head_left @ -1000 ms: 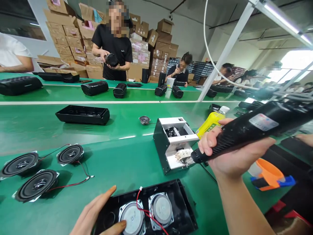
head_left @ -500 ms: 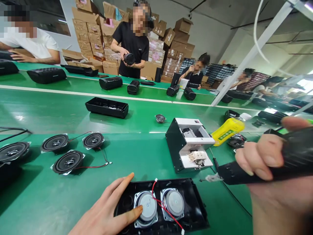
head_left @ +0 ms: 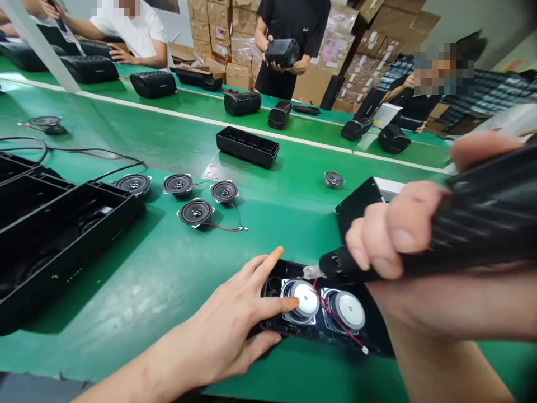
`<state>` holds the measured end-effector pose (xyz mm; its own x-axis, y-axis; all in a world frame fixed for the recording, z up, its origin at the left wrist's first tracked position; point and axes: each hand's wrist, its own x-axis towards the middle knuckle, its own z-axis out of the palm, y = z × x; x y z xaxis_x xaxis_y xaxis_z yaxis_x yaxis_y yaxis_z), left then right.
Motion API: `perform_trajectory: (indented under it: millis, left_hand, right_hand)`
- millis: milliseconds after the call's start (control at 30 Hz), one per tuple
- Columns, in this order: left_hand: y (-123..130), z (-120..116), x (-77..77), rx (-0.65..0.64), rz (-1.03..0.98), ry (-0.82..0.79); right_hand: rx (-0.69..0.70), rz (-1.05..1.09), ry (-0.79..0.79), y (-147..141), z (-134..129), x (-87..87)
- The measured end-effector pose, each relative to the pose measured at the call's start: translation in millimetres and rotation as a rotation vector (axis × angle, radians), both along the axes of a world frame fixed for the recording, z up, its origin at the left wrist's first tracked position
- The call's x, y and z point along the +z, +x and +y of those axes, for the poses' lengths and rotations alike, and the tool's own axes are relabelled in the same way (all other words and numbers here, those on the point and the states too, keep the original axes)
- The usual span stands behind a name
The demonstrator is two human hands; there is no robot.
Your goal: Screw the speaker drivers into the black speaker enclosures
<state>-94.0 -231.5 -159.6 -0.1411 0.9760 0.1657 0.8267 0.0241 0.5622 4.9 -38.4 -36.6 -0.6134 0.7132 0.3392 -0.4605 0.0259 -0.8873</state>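
My right hand [head_left: 392, 229] is wrapped around a black electric screwdriver [head_left: 478, 212]. Its clear-sleeved tip [head_left: 311, 272] is at the far edge of a black speaker panel [head_left: 380, 336], by the corner of the left speaker; exact contact cannot be made out. My left hand [head_left: 241, 308] grips the left end of that panel, fingers spread across it and one fingertip on the back of the left speaker driver [head_left: 306, 299]. A second driver [head_left: 349, 310] is seated to its right. Between them runs a red wire [head_left: 335, 322] with a white connector.
Several loose speaker drivers [head_left: 195, 212] lie beyond my left hand. Black speaker housings [head_left: 96, 224] stand at the left, another housing [head_left: 247, 146] further back. Behind the screwdriver is a partly hidden boxy device [head_left: 356, 207]. Across the green bench [head_left: 176, 280], a co-worker [head_left: 293, 33] holds a speaker.
The view has swung left, bringing the housings at the left into sight. The screwdriver tip has moved from right of the panel to its far edge by the left driver. My left hand stays on the panel.
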Motion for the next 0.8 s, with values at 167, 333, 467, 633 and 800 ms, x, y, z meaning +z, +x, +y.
perform_trajectory:
  millis: [167, 333, 467, 633, 800]
  left_hand:
    - [-1, 5, 8.2, 0.026, 0.010, -0.018]
    - [-2, 8, 11.9, 0.016, 0.029, -0.059]
    - [-5, 11, 14.2, -0.001, 0.066, -0.082]
    - [-8, 14, 16.9, -0.023, 0.146, -0.096]
    - [-8, 16, 16.2, -0.034, 0.197, -0.094]
  right_hand:
    - [0.170, 0.119, 0.037, -20, -6, -38.2]
    - [0.174, 0.102, 0.009, -25, -2, -51.4]
    - [0.166, 0.108, -0.008, -33, -2, -54.0]
    - [0.077, 0.188, 0.086, -44, -2, -62.2]
    - [0.070, 0.146, 0.082, -44, -6, -59.7]
